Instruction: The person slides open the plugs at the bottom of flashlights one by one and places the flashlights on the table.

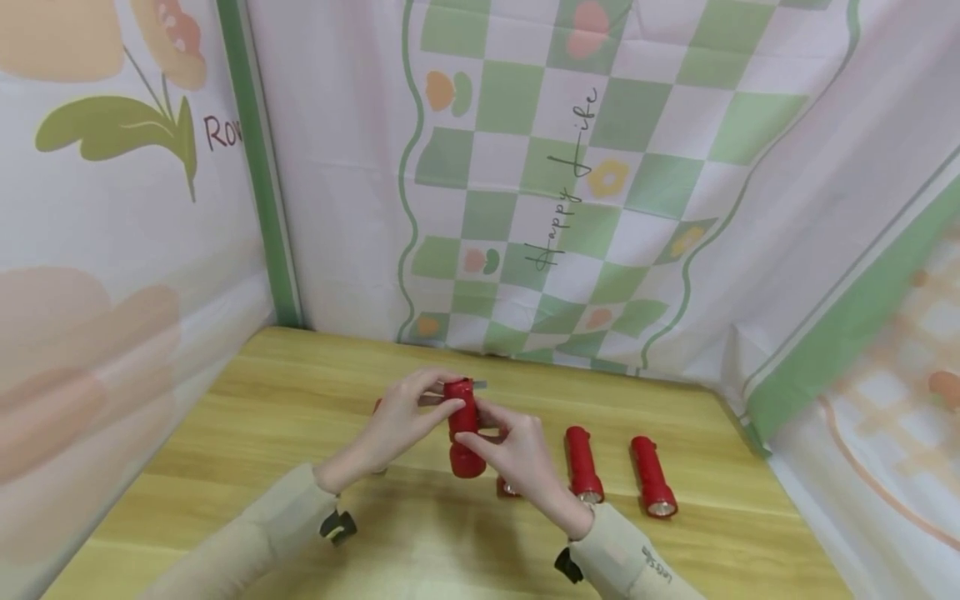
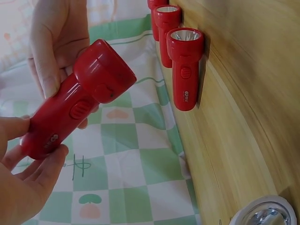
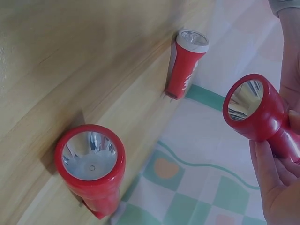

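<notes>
Both hands hold one red flashlight (image 1: 467,417) above the table, its lamp head turned down toward the person. My left hand (image 1: 408,417) pinches the tail end between thumb and fingers. Near the neck, the thumb and fingers of my right hand (image 1: 521,446) grip it. A small grey piece (image 1: 480,384) sticks out at the tail. The left wrist view shows the ribbed switch (image 2: 81,109) on the body. In the right wrist view the reflector (image 3: 244,99) faces the camera.
On the wooden table (image 1: 300,400), two red flashlights lie at the right, one nearer (image 1: 583,462) and one farther (image 1: 652,475). Another (image 3: 96,183) is partly hidden under the right hand in the head view. A white-rimmed red flashlight (image 3: 185,65) lies at left. Printed curtains (image 1: 337,208) surround the table.
</notes>
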`<state>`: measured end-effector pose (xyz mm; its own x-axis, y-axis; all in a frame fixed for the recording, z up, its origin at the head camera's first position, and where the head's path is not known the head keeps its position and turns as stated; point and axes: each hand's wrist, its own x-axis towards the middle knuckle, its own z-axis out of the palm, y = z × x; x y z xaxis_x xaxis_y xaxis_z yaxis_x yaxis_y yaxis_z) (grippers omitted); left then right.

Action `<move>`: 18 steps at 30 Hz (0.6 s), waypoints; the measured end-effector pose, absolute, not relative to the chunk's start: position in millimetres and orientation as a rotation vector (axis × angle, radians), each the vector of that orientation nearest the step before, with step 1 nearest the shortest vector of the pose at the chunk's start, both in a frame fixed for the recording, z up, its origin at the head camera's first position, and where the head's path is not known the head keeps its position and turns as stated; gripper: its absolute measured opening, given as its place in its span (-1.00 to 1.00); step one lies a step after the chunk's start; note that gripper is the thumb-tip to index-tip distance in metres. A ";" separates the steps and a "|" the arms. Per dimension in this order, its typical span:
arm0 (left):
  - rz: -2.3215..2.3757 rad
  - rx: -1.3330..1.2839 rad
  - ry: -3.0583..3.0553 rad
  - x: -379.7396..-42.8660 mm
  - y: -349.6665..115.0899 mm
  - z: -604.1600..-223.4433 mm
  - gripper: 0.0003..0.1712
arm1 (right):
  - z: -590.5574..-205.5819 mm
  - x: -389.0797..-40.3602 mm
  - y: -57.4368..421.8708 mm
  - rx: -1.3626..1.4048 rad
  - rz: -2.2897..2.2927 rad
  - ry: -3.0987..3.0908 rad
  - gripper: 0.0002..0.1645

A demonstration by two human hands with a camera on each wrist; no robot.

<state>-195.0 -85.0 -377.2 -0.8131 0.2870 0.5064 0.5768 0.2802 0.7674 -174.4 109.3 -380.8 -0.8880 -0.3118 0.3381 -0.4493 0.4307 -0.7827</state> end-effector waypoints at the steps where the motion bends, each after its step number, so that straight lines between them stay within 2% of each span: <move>1: -1.560 -0.787 -2.288 -195.8 -85.2 -377.5 -0.66 | -381.0 -174.6 109.2 0.674 1.452 -2.540 -0.42; 18: -1.606 -0.766 -2.372 -210.4 -83.1 -377.7 -0.67 | -384.2 -177.6 108.1 0.523 1.578 -2.599 -0.47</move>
